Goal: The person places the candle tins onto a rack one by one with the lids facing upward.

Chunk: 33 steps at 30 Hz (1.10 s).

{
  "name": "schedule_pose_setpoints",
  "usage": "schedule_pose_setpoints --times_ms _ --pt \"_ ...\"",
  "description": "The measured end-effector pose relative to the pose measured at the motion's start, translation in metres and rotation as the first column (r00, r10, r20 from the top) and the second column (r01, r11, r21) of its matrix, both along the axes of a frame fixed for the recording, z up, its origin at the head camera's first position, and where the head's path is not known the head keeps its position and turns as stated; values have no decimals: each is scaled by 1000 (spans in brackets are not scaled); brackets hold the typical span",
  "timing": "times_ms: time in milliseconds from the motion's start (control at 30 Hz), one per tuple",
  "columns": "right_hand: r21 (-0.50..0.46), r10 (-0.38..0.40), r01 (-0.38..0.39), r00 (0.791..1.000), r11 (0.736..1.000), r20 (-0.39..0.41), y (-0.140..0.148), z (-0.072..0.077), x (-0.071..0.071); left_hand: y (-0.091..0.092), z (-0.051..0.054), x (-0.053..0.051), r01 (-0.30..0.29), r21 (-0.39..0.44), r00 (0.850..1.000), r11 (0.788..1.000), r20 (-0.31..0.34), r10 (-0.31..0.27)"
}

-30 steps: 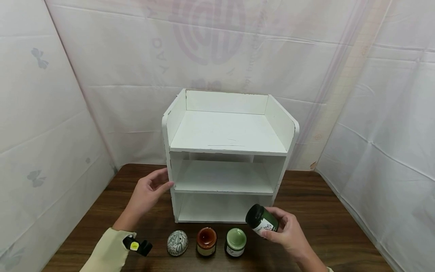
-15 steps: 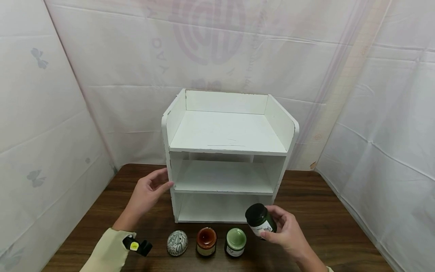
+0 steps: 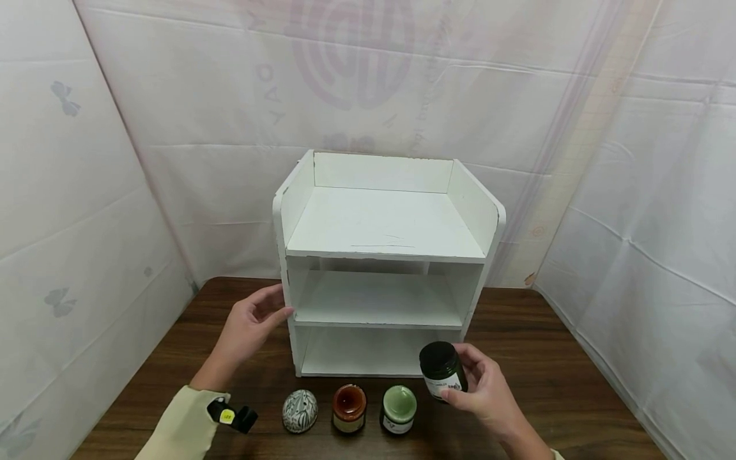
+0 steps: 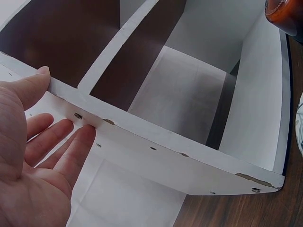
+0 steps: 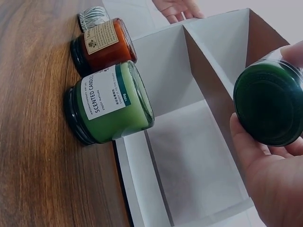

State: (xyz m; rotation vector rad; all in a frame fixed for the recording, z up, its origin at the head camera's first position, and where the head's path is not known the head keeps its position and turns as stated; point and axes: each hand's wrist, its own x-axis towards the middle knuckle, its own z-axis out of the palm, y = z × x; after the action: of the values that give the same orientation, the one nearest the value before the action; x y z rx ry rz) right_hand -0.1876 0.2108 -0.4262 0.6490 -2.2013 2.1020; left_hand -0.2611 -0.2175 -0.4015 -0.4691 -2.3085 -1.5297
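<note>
My right hand (image 3: 485, 396) grips a dark green glass scented-candle jar (image 3: 445, 385) with a black lid and white label. The jar is off the table, lid upward and slightly tilted, before the shelf's lower right corner; its round base (image 5: 269, 101) faces the right wrist camera. My left hand (image 3: 248, 322) touches the white shelf unit (image 3: 385, 220) at its left side. In the left wrist view its thumb lies on the front edge and loosely bent fingers (image 4: 85, 137) meet the outer panel.
In front of the shelf stand a light green candle jar (image 3: 398, 410) and an amber jar (image 3: 349, 409), both on their black lids. Left of them sits a patterned black-and-white dome-shaped thing (image 3: 300, 411). White sheeting (image 3: 190, 128) surrounds the dark wooden table (image 3: 535, 338).
The dark green jar has turned in my right hand from lying tilted to nearly upright and risen slightly. My left hand keeps its place on the shelf.
</note>
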Motion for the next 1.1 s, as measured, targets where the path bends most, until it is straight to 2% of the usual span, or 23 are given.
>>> schedule_pose_setpoints --times_ms 233,533,733,1100 --pt "-37 -11 10 1000 999 -3 -2 1 -1 0 -1 0 -2 -9 1000 1000 13 2" --pt "-126 47 -58 995 990 -85 -4 1 -3 0 -1 -2 0 -28 1000 1000 -2 0" --pt "-121 21 -30 997 992 -77 -4 3 -4 1 -1 -3 7 -23 1000 1000 -9 -7" --pt "-166 71 -80 996 983 -61 -6 3 -4 0 -2 -3 9 -23 1000 1000 -9 -9"
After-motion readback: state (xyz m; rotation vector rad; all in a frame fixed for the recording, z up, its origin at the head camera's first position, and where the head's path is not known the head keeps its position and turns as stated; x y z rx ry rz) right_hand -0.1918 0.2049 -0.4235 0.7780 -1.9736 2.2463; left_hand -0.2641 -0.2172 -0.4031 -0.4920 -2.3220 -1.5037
